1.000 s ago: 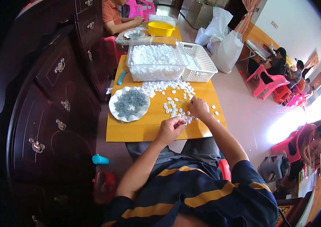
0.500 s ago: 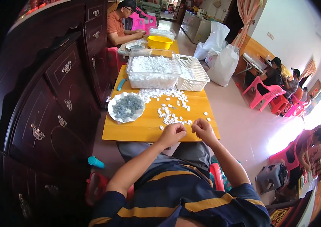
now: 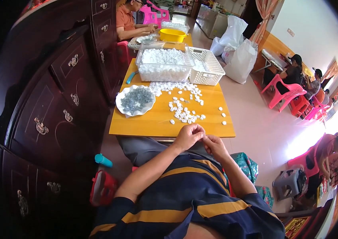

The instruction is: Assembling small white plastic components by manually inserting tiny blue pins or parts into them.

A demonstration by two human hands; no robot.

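1. A person in a dark blue shirt with yellow stripes sits at the near edge of a yellow table [image 3: 153, 123], forearms reaching forward from the lower edge of the view
2. The left hand [image 3: 187, 136] and right hand [image 3: 214, 144] meet just off the table's near edge, above the lap, fingertips pinched together and touching; whatever they pinch is too small to make out
3. Small white plastic pieces [image 3: 185, 113] lie scattered on the table just beyond the hands, thinning toward the right edge and thickening into a heap farther back
4. A white scalloped plate [image 3: 135, 100] heaped with small grey metal parts sits on the left part of the table
5. At the far end stands a clear plastic tub [image 3: 164, 65] full of white pieces, with a white lattice basket [image 3: 205, 67] touching its right side
6. A dark wooden cabinet [image 3: 53, 111] with brass handles runs along the left
7. Beyond the table, another person in an orange shirt sits near a yellow bowl [image 3: 170, 35]
8. White sacks [image 3: 236, 51] stand on the floor to the right, with pink chairs [image 3: 286, 93] and more seated people farther off
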